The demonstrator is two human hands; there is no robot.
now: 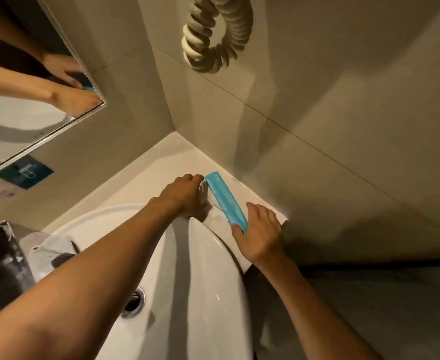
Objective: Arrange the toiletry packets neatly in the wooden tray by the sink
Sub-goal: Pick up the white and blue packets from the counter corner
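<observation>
A long turquoise toiletry packet (225,201) lies slanted on the white counter ledge (161,167) in the corner by the wall. My right hand (260,235) grips its near end between thumb and fingers. My left hand (185,197) is curled beside the packet's far end, fingers closed on something pale and clear that I cannot make out. A clear wrapper (215,213) shows between the two hands. No wooden tray is visible.
The white basin (208,281) with its chrome drain (134,302) lies below my arms. A mirror (18,100) hangs at left, a coiled cord (213,32) on the wall above. A dark towel (0,266) and a crumpled plastic bag (47,250) sit at left.
</observation>
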